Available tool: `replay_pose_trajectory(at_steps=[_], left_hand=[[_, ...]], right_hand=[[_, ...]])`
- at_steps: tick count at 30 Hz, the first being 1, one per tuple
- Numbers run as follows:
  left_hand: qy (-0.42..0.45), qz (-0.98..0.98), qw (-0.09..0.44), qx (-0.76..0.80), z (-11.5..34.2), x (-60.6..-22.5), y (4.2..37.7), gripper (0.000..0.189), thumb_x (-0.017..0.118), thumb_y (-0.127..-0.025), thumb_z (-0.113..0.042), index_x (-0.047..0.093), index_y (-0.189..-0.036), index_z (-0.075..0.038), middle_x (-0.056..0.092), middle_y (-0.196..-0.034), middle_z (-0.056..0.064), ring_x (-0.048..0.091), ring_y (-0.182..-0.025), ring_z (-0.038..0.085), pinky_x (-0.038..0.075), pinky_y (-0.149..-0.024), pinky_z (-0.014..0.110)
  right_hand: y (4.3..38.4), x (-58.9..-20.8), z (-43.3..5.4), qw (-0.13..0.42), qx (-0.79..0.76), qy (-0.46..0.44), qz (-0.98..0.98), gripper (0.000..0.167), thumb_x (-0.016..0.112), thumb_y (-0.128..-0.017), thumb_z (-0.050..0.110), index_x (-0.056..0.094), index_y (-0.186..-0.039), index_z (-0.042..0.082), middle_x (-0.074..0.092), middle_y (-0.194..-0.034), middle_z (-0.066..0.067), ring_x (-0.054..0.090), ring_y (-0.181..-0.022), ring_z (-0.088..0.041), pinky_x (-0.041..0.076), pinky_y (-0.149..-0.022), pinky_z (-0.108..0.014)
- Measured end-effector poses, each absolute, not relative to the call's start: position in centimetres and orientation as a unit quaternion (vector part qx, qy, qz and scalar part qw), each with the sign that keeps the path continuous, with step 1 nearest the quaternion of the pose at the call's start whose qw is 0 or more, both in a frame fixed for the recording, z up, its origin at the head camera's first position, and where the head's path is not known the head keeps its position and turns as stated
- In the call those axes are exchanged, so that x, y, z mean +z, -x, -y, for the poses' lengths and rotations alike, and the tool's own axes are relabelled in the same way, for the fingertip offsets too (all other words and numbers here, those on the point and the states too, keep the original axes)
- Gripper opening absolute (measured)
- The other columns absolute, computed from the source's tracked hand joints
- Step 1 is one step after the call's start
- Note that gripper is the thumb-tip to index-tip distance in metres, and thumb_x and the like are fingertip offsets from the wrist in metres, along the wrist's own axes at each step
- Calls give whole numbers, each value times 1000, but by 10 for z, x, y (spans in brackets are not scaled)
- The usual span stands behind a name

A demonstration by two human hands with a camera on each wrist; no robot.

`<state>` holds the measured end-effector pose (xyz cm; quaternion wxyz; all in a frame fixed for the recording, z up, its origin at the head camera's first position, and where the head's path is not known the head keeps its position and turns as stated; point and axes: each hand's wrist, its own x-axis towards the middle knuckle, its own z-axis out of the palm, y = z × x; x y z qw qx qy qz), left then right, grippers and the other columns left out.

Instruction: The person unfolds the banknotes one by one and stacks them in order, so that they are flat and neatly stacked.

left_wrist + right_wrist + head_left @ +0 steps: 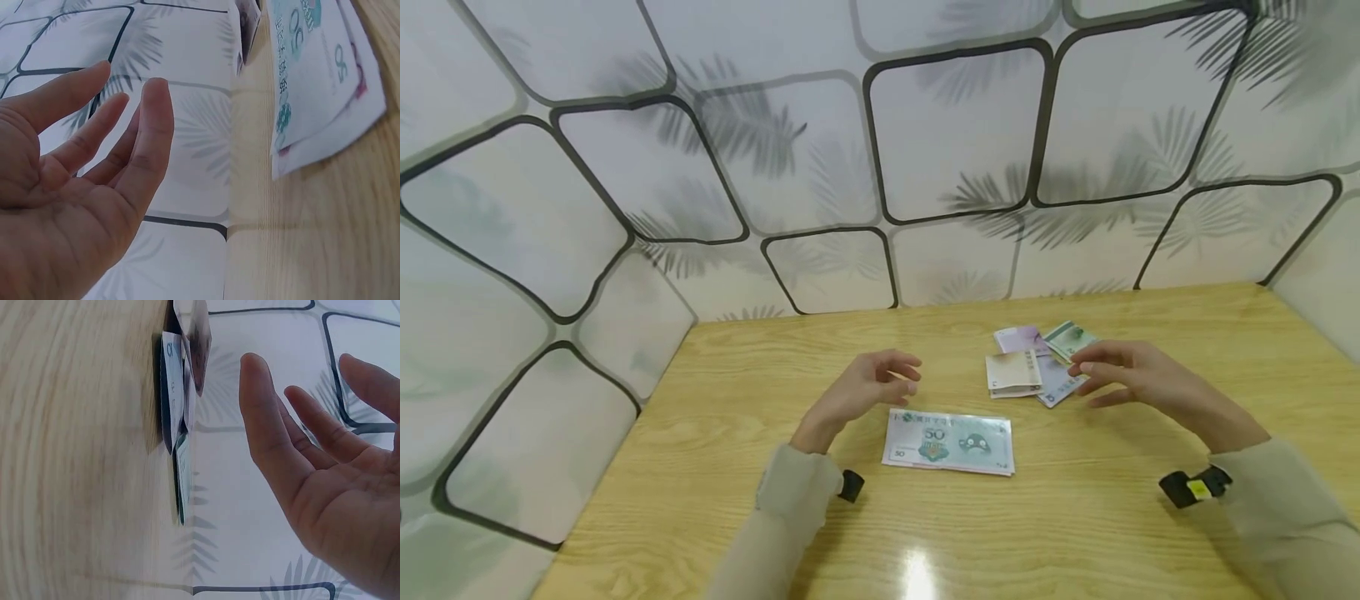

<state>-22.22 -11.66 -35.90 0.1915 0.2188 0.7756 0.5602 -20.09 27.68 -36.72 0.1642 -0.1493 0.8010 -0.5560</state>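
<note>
A small stack of play banknotes (948,442), the top one blue-green and marked 50, lies flat on the wooden table. My left hand (876,387) hovers just beyond its left end, fingers loosely bent and holding nothing. Farther back, several folded notes overlap in a pile: a beige one (1013,372), a purple one (1021,338), a green one (1069,340) and a bluish-violet one (1060,381). At the pile's right side hangs my right hand (1127,375), its fingers relaxed and apart from each other. In the right wrist view a gap shows between this hand and the folded notes (173,387).
The wooden table (715,467) runs back to a wall covered in patterned sheeting (958,133), with black outlines and grey leaf prints. More of this sheeting stands along the left side. Each wrist carries a small black camera mount (1195,487).
</note>
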Motion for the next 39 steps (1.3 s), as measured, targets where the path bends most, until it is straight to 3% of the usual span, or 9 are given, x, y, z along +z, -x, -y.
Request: replay_pose_trajectory(at_steps=[14, 20, 29, 39], left_hand=[[-212, -766, 191, 576, 95, -358, 231, 42, 63, -100, -3, 53, -139, 8, 59, -127, 28, 62, -112, 46, 55, -94, 51], [-221, -756, 204, 581, 89, -359, 234, 44, 61, -100, -2, 50, -141, 8, 58, -128, 28, 62, -113, 45, 55, -95, 51], [-195, -757, 184, 595, 77, -362, 238, 39, 59, -102, -4, 52, -140, 6, 57, -130, 30, 62, -111, 42, 56, -94, 45], [-192, -757, 191, 594, 62, -365, 242, 40, 59, -101, 1, 51, -139, 9, 57, -130, 30, 64, -109, 38, 58, -92, 43]], right_hand=[[205, -369, -282, 170, -557, 134, -802, 46, 47, -109, 12, 37, -140, -20, 54, -131, -27, 69, -101, -19, 60, -84, -38], [205, -371, -282, 175, -550, 139, -804, 48, 46, -110, 14, 36, -142, -20, 50, -135, -32, 68, -102, -19, 60, -84, -37], [208, -374, -280, 182, -556, 137, -799, 50, 45, -110, 16, 33, -143, -20, 46, -139, -38, 68, -101, -18, 60, -86, -37], [211, -375, -275, 188, -569, 136, -789, 50, 44, -110, 15, 32, -142, -22, 52, -134, -34, 68, -101, -18, 60, -86, -38]])
